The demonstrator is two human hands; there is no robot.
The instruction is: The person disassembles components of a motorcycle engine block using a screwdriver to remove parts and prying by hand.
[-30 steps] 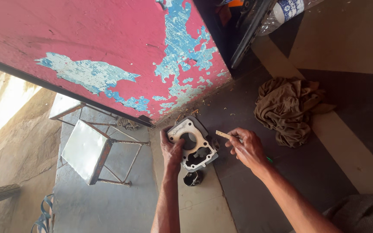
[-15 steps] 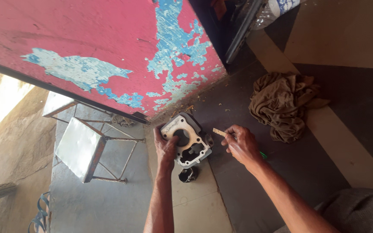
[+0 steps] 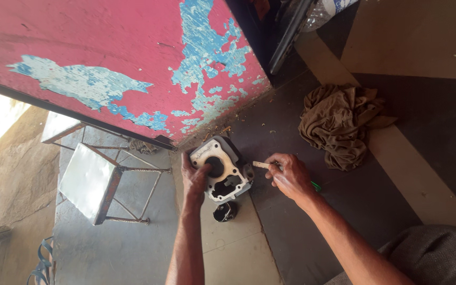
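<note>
A grey metal engine cylinder block with a round bore stands on the floor near the wall. My left hand grips its left side, thumb at the edge of the bore. My right hand is just right of the block and holds a thin pale stick-like tool whose tip points at the block's right edge; a green end shows behind the hand. A small dark round part lies on the floor just below the block.
A crumpled brown rag lies on the dark floor to the right. A red wall with peeling blue paint rises behind the block. A metal stool stands to the left, outside. Grey cloth is at lower right.
The view has shifted slightly. My right hand with the stick has stayed beside the block's right edge, and my left hand keeps its hold on the block.
</note>
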